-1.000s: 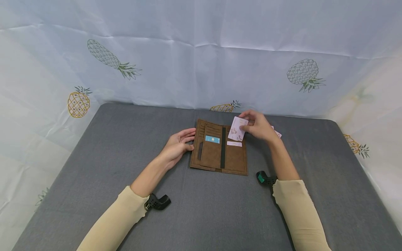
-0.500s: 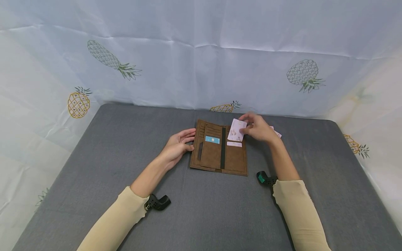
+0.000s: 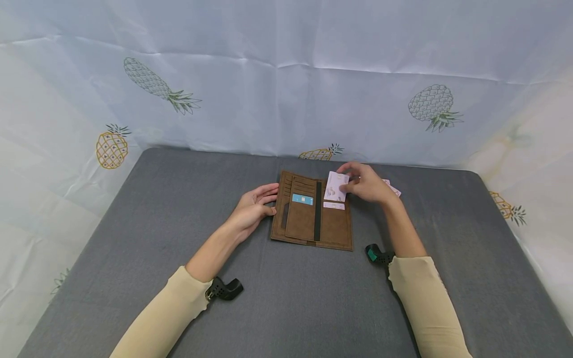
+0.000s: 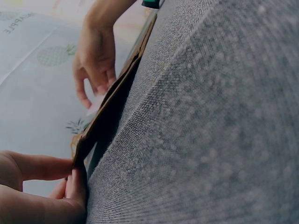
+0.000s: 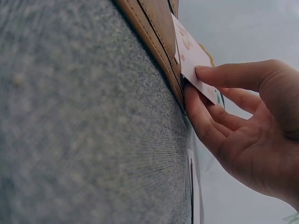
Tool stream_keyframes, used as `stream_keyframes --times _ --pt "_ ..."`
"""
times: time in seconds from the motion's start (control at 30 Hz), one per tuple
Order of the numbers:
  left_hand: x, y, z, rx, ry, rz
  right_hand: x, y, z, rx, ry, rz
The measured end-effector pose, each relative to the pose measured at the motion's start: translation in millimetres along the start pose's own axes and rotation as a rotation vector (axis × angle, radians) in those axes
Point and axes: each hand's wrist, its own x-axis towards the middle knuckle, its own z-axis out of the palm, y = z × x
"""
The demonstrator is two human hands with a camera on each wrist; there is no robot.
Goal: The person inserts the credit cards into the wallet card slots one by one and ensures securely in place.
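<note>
A brown wallet (image 3: 304, 223) lies opened flat, a blue card (image 3: 302, 199) tucked in its left half. Its left edge is pinched by my left hand (image 3: 253, 209), thumb on one side and fingertips on the other in the left wrist view. With thumb and fingers, my right hand (image 3: 367, 183) holds a pale pink card (image 3: 334, 187) with a floral print over the right half. The lower end of this card comes right at the slots, just above another pink card (image 3: 334, 205) sitting partly inside one. In the right wrist view my thumb (image 5: 205, 73) presses the card's face.
More pink cards (image 3: 392, 187) lie on the grey table (image 3: 291, 308) behind my right hand, partly hidden. A pale curtain with pineapple prints (image 3: 277, 109) hangs along the table's back edge. Black wrist cameras (image 3: 226, 289) stick out from both sleeves.
My right hand has moved slightly left and down with the pink card, which now stands straighter over the wallet's slots. The left hand and wallet stay in place.
</note>
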Motion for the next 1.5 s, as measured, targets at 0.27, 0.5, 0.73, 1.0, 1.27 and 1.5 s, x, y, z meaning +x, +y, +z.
stream_keyframes --times 0.27,0.5,0.73,1.0,1.27,1.5 --pt "0.2 -0.4 -0.8 0.000 -0.003 -0.004 -0.4 0.3 -0.2 0.004 -0.029 -0.016" --pt "0.3 -0.3 -1.1 0.000 -0.006 -0.003 -0.7 -1.0 0.3 -0.002 -0.046 -0.027" --pt "0.2 -0.6 -1.6 -0.003 -0.007 -0.003 -0.2 -3.2 1.6 -0.061 -0.081 -0.036" --pt "0.2 -0.1 -1.4 -0.002 -0.007 -0.007 -0.7 -5.0 2.0 -0.083 -0.112 -0.024" --pt "1.7 -0.7 -1.5 -0.013 0.000 -0.010 -2.8 -8.1 1.6 -0.062 -0.144 -0.031" --pt "3.1 -2.3 -1.8 -0.013 -0.002 -0.011 -3.6 -9.0 2.2 -0.056 -0.167 -0.032"
